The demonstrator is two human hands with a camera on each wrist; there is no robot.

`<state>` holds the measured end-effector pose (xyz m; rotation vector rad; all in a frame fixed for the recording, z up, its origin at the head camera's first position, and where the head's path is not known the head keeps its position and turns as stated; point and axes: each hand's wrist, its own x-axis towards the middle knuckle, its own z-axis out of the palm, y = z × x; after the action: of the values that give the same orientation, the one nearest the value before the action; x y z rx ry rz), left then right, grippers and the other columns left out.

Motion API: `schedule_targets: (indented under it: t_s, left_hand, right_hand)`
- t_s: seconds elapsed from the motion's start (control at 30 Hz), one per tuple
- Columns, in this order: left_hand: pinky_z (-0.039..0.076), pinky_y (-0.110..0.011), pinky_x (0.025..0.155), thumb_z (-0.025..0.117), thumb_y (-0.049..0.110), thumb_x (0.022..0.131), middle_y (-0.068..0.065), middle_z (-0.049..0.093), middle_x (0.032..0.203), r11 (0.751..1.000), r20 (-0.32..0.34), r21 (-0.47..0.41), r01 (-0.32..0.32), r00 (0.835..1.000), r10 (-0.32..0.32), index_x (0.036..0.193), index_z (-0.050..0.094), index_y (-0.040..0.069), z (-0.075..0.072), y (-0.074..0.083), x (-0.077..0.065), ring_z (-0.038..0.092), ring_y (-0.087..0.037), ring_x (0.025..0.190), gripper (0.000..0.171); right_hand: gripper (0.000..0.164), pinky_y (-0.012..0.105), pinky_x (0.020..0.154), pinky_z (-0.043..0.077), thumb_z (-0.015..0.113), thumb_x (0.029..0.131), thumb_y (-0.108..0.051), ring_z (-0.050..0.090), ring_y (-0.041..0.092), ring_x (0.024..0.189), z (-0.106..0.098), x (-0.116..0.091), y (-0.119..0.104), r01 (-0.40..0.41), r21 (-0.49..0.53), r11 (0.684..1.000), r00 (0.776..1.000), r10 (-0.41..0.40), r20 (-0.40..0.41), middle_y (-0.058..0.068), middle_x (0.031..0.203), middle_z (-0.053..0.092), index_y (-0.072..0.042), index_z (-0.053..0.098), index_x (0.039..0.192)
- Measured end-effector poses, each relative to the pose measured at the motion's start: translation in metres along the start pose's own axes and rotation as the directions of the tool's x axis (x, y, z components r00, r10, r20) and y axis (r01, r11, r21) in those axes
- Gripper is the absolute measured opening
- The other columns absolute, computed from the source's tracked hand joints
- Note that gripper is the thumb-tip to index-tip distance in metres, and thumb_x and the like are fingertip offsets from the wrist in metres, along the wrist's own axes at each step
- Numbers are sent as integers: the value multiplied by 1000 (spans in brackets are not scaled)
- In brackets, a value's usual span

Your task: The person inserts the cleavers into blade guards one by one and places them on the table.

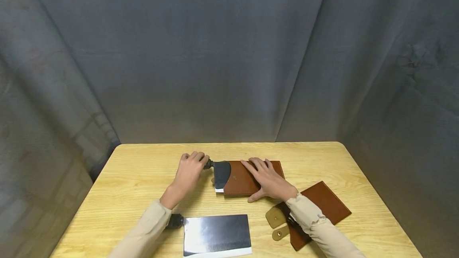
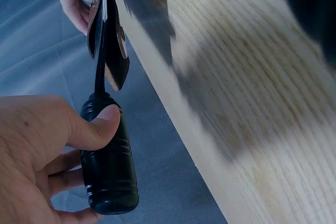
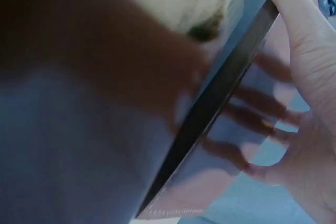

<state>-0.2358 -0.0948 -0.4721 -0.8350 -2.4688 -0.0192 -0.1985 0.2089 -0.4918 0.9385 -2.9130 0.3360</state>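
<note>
My left hand (image 1: 188, 172) grips the black ridged handle (image 2: 110, 161) of a cleaver, thumb laid along it in the left wrist view. The cleaver's blade (image 1: 220, 189) sits partly inside a brown leather sheath (image 1: 238, 182), with a dark strip and a bright edge showing at the mouth. Fingers spread, my right hand (image 1: 267, 180) rests across the sheath's face, its thumb near the close edge. In the right wrist view the sheath's long stitched edge (image 3: 210, 103) runs diagonally beside that hand. The left wrist view shows the blade between the sheath's two leather layers.
A second cleaver (image 1: 216, 234) lies bare on the wooden table (image 1: 136, 186) in front, handle to the left. Under my right forearm is another brown sheath (image 1: 326, 202) with tan snap flaps (image 1: 276, 217). Grey curtains (image 1: 201, 59) hang behind and at both sides.
</note>
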Motion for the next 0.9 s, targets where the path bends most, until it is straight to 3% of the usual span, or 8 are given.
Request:
schedule_targets:
  t_s: [0.43,0.9]
  left_hand:
    - [55,-49,78,84,3,70,-7,70,107,1000,20,-27,16,1000,-15,112,70,9,-7,1,6,66,-23,94,45]
    - [54,-49,82,88,13,69,-6,69,110,999,39,-11,33,999,-33,116,69,12,-9,-2,8,64,-23,97,51]
  right_hand:
    - [126,65,107,31,83,59,-67,40,34,135,-11,-18,30,-65,-28,997,998,65,17,18,146,40,-15,22,157]
    - [121,60,107,33,85,57,-64,43,32,128,-9,-14,26,-93,-35,995,994,91,-59,14,140,43,-20,29,155]
